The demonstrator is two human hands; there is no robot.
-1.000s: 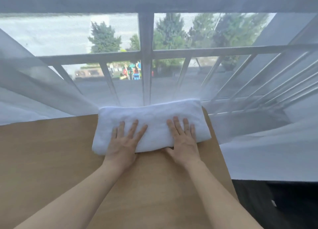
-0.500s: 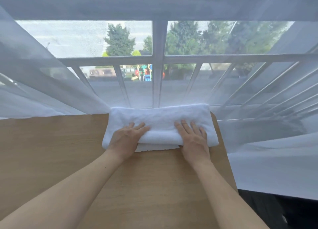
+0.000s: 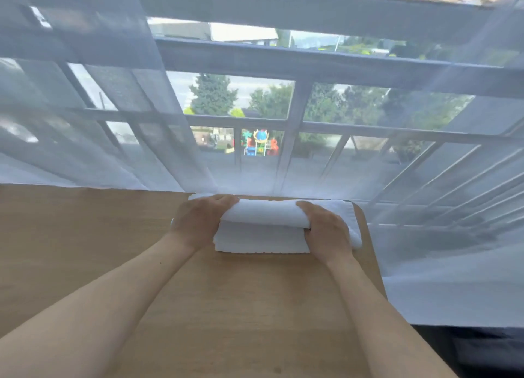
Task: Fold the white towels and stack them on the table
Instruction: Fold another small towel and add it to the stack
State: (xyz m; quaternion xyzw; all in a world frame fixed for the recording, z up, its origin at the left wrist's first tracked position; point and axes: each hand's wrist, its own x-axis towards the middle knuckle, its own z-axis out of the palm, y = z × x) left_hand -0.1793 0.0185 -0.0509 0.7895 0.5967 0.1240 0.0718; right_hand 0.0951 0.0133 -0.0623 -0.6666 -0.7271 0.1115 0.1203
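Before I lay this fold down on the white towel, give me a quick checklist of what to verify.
1. Left hand grips the left end of the raised fold: ok.
2. Right hand grips the right end: ok.
3. Folded white terry towel lies fully on the light wooden table: ok, though close to the far right corner.
4. Raised fold level across both hands: ok, roughly even.
5. Sheer white curtain apart from the towel's far edge: cannot tell, it hangs right behind.
6. Lower layer's near edge flat and straight: ok.
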